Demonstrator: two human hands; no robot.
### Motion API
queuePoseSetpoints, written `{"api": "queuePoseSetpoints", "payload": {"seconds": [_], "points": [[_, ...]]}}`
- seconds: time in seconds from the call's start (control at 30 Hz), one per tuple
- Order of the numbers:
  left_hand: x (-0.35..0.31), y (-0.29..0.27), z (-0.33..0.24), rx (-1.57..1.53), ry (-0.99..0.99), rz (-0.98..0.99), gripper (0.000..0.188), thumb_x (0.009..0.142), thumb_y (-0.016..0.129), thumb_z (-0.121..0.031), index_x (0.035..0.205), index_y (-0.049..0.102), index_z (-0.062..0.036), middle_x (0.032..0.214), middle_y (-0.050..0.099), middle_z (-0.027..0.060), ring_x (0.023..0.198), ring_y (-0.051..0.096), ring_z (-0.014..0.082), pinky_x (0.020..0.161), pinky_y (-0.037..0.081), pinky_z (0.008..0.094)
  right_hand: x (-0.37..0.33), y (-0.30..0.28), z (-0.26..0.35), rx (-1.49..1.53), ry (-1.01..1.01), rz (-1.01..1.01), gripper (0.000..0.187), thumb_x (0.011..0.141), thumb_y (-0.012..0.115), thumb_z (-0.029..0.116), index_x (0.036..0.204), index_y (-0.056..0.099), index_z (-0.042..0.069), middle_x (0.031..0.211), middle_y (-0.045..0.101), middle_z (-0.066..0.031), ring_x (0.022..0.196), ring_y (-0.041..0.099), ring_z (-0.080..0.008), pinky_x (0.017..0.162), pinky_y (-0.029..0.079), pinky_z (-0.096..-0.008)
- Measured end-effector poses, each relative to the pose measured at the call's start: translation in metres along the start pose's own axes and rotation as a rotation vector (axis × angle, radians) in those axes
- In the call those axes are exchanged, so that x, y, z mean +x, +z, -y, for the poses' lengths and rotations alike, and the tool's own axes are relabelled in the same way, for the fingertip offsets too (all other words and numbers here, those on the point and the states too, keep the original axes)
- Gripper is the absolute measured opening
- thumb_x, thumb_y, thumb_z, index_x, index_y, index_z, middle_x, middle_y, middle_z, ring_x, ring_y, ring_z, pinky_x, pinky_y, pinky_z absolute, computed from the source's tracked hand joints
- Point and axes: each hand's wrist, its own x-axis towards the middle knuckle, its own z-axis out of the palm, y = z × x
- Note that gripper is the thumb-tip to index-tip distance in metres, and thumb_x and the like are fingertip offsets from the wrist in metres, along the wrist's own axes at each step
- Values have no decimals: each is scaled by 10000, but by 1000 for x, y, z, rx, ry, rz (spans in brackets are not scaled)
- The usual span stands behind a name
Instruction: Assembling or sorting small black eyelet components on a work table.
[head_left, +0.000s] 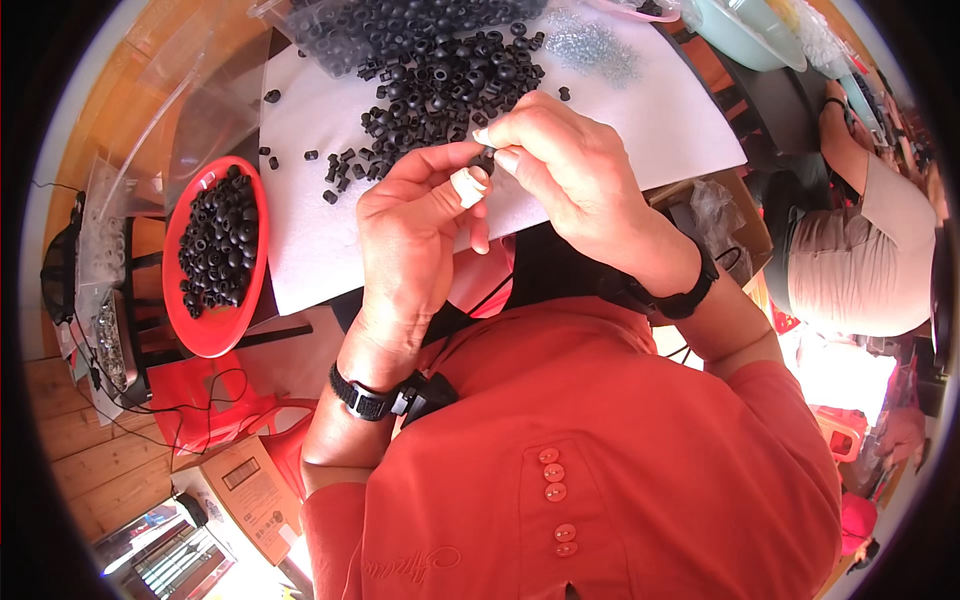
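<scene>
My two hands meet over the near edge of the white sheet. My left hand (408, 225), with white tape round its thumb, is closed on a small black plastic piece (487, 158). Against that piece, the thumb and forefinger of my right hand (580, 170) are pinched together; whatever is between them is too small to make out. Beyond my hands lies a heap of small black plastic pieces (440, 95), some ring-shaped and some rounded, with loose ones scattered to the left. Small clear bluish pieces (595, 48) are spread at the far right of the sheet.
An oval red tray (177, 310) of rounded black pieces stands left of the white sheet (660, 130). A clear plastic container (335, 35) holds more at the back. At far right are a pale green basin (735, 30) and another person (850, 250). A cardboard box (245, 495) sits lower left.
</scene>
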Motion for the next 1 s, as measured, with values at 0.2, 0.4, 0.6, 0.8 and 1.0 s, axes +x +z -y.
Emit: {"api": "queuePoseSetpoints", "payload": {"seconds": [0.2, 0.4, 0.6, 0.8, 1.0], "points": [[2, -2, -3, 13, -23, -8, 231, 918, 651, -13, 1118, 616, 98, 892, 663, 136, 714, 621, 177, 531, 512, 298, 3, 3, -4, 2, -28, -13, 145, 802, 619, -46, 898, 560, 45, 805, 578, -87, 704, 601, -304, 564, 473, -391], [3, 0, -4, 15, -6, -24, 223, 917, 651, -26, 1090, 610, 107, 873, 664, 144, 674, 611, 184, 504, 495, 296, 7, 7, -9, -11, -59, 1, 164, 764, 644, -21, 876, 546, 48, 807, 587, -96, 727, 615, -314, 574, 489, -397], [4, 0, -3, 23, -30, -65, 205, 920, 641, -25, 1079, 608, 100, 865, 663, 141, 629, 600, 180, 478, 475, 289, 0, 23, -5, -191, -121, -105, 227, 680, 668, 20, 830, 502, 60, 791, 527, -93, 723, 568, -310, 557, 467, -419], [2, 0, -3, 0, 6, -35, 180, 937, 606, -29, 1064, 606, 98, 943, 678, 171, 744, 649, 233, 597, 547, 338, -1, 25, 3, -94, -50, -132, 212, 715, 655, -6, 874, 523, 41, 811, 546, -95, 738, 580, -309, 555, 467, -418], [6, 2, -3, 12, 27, -30, 190, 946, 592, -26, 1073, 602, 115, 978, 680, 172, 821, 670, 250, 749, 577, 347, -6, 18, 6, -88, -30, -115, 238, 731, 648, -1, 946, 551, 30, 844, 561, -97, 748, 584, -309, 593, 478, -416]]}}
